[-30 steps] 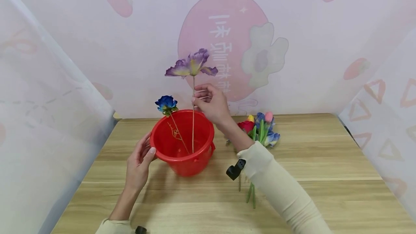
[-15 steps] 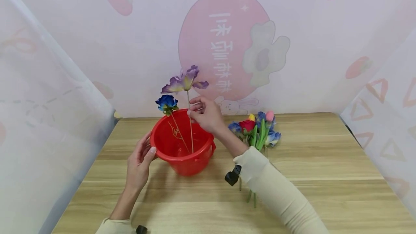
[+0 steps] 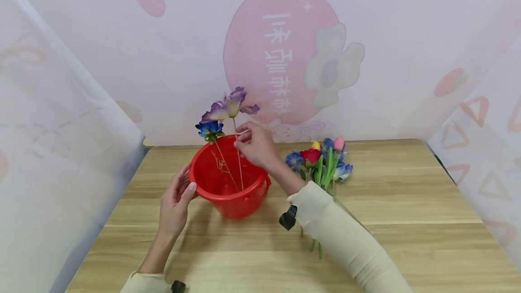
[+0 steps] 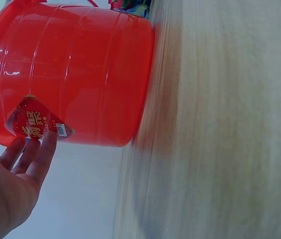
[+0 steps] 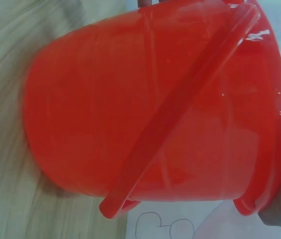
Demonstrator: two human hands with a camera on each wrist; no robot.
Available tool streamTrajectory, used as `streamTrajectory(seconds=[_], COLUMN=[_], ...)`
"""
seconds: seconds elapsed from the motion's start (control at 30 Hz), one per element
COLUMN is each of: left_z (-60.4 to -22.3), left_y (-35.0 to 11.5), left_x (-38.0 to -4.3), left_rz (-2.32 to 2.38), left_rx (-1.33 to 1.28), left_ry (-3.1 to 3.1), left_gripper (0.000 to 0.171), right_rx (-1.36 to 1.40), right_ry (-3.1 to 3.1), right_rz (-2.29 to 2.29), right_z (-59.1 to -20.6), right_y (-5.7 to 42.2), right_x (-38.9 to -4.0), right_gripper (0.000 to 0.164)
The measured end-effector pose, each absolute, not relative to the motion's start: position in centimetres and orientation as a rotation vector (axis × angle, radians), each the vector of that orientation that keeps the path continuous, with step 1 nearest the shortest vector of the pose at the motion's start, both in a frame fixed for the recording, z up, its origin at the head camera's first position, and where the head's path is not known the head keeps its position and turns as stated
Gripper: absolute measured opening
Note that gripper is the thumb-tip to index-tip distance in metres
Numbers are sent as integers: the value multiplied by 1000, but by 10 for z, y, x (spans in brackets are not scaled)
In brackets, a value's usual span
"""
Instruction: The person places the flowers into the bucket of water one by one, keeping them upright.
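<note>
A red plastic bucket stands upright on the table. At the left of its rim my left hand holds it, thumb on the rim and fingers along the outer wall, near a dark red label. My right hand, over the far right rim, pinches the thin stem of a purple-and-yellow artificial flower. That stem reaches down inside the bucket. Beside it a blue artificial rose leans in the bucket, its bloom partly overlapped by the purple petals.
Right of the bucket lies a bunch of artificial flowers: a red rose, a pink tulip and several blue blooms. The bucket's handle hangs down its side. A printed backdrop rises behind the wooden table.
My right hand has lowered the purple flower further into the bucket and slightly left, its bloom now close to the blue rose. My left hand has stayed on the rim.
</note>
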State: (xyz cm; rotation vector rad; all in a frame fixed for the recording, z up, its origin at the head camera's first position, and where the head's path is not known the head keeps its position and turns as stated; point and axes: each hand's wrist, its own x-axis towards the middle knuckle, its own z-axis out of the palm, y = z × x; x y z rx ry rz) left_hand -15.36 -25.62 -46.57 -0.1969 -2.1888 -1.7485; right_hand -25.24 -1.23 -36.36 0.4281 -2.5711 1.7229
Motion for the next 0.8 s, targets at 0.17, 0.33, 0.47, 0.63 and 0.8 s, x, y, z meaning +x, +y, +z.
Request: streamTrajectory(seconds=[0.17, 0.33, 0.47, 0.63, 0.8], left_z=[-464, -464, -463, -463, -464], left_y=[-255, -256, -256, -256, -258], left_x=[-153, -153, -153, -154, -154], left_rz=[-1772, -1768, -1767, -1759, -1748], left_rx=[-186, -214, -217, -219, -215], left_ry=[-2178, -2185, -2185, -2200, -2215], left_gripper=[54, 54, 54, 55, 55], right_rx=[365, 366, 391, 414, 417], right_ry=[-2689, -2737, -2701, -2665, -2646], right_rz=[1540, 1523, 1658, 1735, 1767], right_z=[-362, -360, -358, -356, -354], right_y=[-16, -15, -9, -3, 1], right_x=[-251, -250, -249, -247, -244], right_gripper=[34, 34, 36, 39, 40])
